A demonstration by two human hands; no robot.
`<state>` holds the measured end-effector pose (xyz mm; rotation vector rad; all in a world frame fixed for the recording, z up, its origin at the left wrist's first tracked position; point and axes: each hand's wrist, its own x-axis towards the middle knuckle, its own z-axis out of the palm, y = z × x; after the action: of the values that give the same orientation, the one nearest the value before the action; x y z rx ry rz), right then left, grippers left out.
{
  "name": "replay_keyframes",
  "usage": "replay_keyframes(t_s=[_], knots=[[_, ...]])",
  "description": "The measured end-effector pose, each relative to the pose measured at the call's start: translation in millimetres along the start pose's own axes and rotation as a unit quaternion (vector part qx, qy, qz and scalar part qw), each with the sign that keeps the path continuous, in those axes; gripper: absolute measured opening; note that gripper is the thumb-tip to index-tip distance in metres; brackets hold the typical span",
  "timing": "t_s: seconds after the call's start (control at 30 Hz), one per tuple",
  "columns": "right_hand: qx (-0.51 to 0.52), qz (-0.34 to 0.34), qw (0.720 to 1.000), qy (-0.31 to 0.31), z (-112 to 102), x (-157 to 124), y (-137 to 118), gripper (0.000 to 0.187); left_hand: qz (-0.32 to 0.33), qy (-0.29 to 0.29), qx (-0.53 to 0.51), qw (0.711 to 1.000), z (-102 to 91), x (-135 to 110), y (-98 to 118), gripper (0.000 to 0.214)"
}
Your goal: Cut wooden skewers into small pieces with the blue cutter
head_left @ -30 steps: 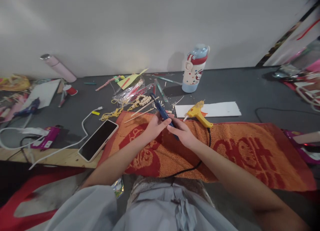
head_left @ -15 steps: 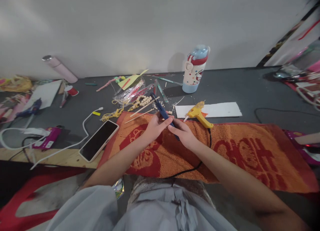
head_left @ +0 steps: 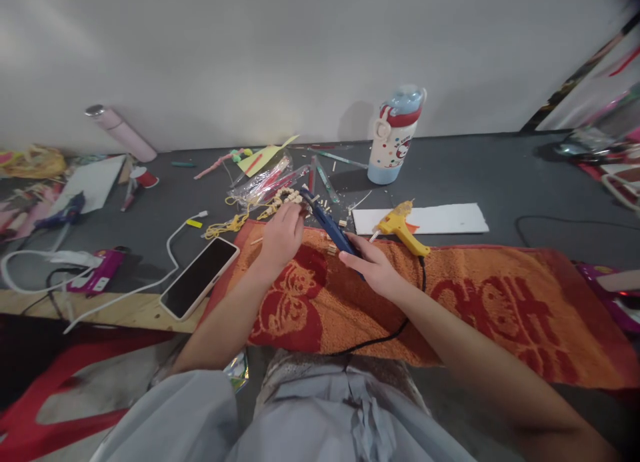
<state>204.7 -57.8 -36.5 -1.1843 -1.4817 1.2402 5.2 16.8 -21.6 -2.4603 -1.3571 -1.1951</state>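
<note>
My right hand [head_left: 373, 265] is closed around a long dark blue hand tool [head_left: 333, 230], whose far tip points up and left over the desk. A short end of a thin wooden stick [head_left: 314, 197] shows across that tip. My left hand [head_left: 283, 234] is closed beside the tip, fingers curled on the stick, most of which the hand hides. Small cut wooden pieces [head_left: 331, 249] lie by the tool on the orange towel [head_left: 360, 315]. A yellow glue gun [head_left: 397, 227] rests to the right on a white board [head_left: 450, 218].
Wooden beads [head_left: 285, 197] with yellow cord [head_left: 227, 227] and plastic packets [head_left: 265, 182] lie beyond my left hand. A phone [head_left: 200, 279] is at left near a white cable [head_left: 170, 249]. A bottle [head_left: 395, 139] stands at the back. A black cord [head_left: 380, 340] crosses the towel.
My left hand has let go of the blue tool and moved left and forward to the stick by its tip. Small wooden pieces now show on the towel. My right hand keeps the tool.
</note>
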Motion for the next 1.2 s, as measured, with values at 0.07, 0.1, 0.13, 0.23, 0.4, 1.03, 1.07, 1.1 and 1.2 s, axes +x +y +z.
replay_keyframes(t_s=[0.07,0.1,0.13,0.23,0.4,1.03,1.07,1.1,1.2], knots=[[-0.008,-0.01,1.0,-0.009,-0.2,-1.9,-0.8,0.056,0.007,-0.009,0.003,1.0,-0.3,-0.7,-2.4,0.017],[-0.009,-0.014,1.0,-0.017,-0.5,-2.6,-0.8,0.057,0.013,-0.009,0.003,1.0,-1.1,-0.9,-3.1,0.019],[-0.009,-0.017,1.0,-0.025,-1.0,-3.0,-0.4,0.058,0.019,-0.007,0.003,1.0,-2.1,-0.9,-3.7,0.02],[-0.011,-0.013,0.999,-0.038,-3.0,-3.3,2.1,0.063,0.03,-0.005,-0.003,1.0,-5.4,-0.5,-5.9,0.022],[-0.032,-0.017,0.998,-0.06,-8.2,-2.3,4.6,0.066,0.034,-0.009,-0.025,0.999,-8.9,1.1,-7.9,0.022],[-0.092,-0.076,0.987,-0.108,-22.9,1.6,-3.6,0.061,-0.067,-0.025,-0.184,0.98,-19.1,10.6,4.6,0.02],[-0.094,-0.078,0.987,-0.108,-23.6,1.9,-4.2,0.061,-0.076,-0.031,-0.184,0.979,-20.1,11.3,5.8,0.02],[-0.096,-0.079,0.986,-0.109,-24.3,2.1,-4.8,0.061,-0.086,-0.038,-0.183,0.979,-21.2,12.0,7.0,0.021],[-0.101,-0.083,0.985,-0.112,-25.8,2.4,-6.0,0.061,-0.11,-0.057,-0.185,0.975,-23.6,13.4,9.6,0.022]])
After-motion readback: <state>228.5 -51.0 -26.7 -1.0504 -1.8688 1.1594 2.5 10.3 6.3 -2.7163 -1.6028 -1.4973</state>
